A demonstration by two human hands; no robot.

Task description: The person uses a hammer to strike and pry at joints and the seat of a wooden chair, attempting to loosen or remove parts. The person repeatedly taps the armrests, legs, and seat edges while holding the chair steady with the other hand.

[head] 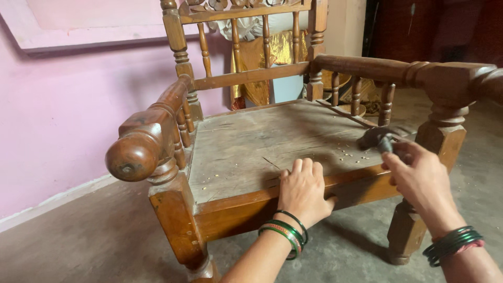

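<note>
Your left hand [303,189] lies flat, fingers spread, gripping nothing, on the front edge of the worn wooden chair seat [251,147], apparently bracing the carved brown armchair. Your right hand [416,175], wrist bent inward, is clenched around a small dark tool [378,139] by the right front post [441,139], its head resting on the seat. Pale crumbs [348,152] lie beside it; farther back, golden cloth [264,60] shows through the spindles.
</note>
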